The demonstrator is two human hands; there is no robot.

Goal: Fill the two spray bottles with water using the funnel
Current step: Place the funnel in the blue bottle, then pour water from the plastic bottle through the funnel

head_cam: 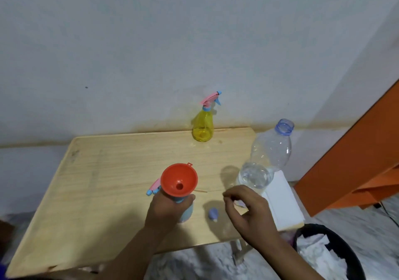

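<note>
An orange funnel point(179, 180) sits in the neck of a light blue spray bottle point(187, 212) near the table's front. My left hand point(166, 210) grips that bottle around its upper part. Its pink and blue spray head point(153, 188) lies on the table just left of the funnel. A yellow spray bottle point(202, 126) with its pink head on stands at the table's far edge. A large clear water bottle point(264, 159), uncapped and partly full, stands at the right edge. My right hand point(246, 210) hovers with loosely curled fingers just below it, holding nothing. A small blue cap point(213, 213) lies between my hands.
The light wooden table point(108, 171) stands against a pale wall. A white slab point(282, 204) lies at the table's right edge under the water bottle. A black bin point(336, 256) with white paper sits on the floor at lower right. An orange cabinet point(356, 161) stands to the right.
</note>
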